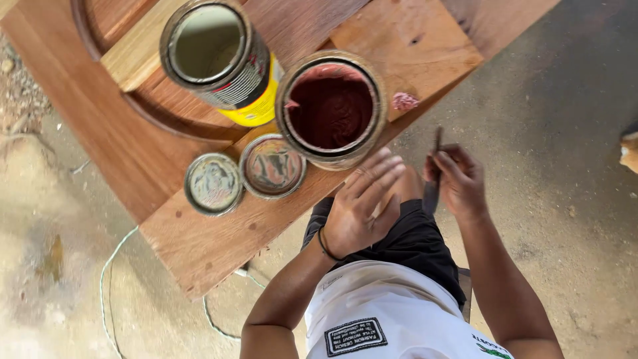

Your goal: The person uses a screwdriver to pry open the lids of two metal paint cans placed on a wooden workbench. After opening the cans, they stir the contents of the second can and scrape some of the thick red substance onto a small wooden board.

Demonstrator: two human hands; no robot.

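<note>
Hands over the near edge of a wooden surface [199, 246], seen from above. Right hand [458, 183] has its grip closed around a thin dark stick or tool [435, 169], fingers pinched on the shaft, which points away from the body and hangs clear of the surface, over the concrete floor [551, 119]. Left hand [362, 203] is spread, palm down, fingers loosely fanned and holding nothing; its fingertips lie just beside the near wall of the open can of dark red paste [331, 110], though whether they touch it cannot be told. The contents of the red can look thick and partly smeared up the inner wall. Behind it to the left stands a second open can with a yellow label [222, 56], tilted in this view, its interior pale. Two round metal lids [212, 183] [272, 166] lie flat on the surface just left of the red can, touching or nearly touching one another. A small pinkish dab [404, 101] sits on the board to the right of the red can.

Step in hand, as a judgement: both cans are open and the stick is gripped but not yet in the paste. Bringing the stick to the red can would call for the left hand to steady the can wall while the right swings left and far, tip downward, over the rim.
</note>
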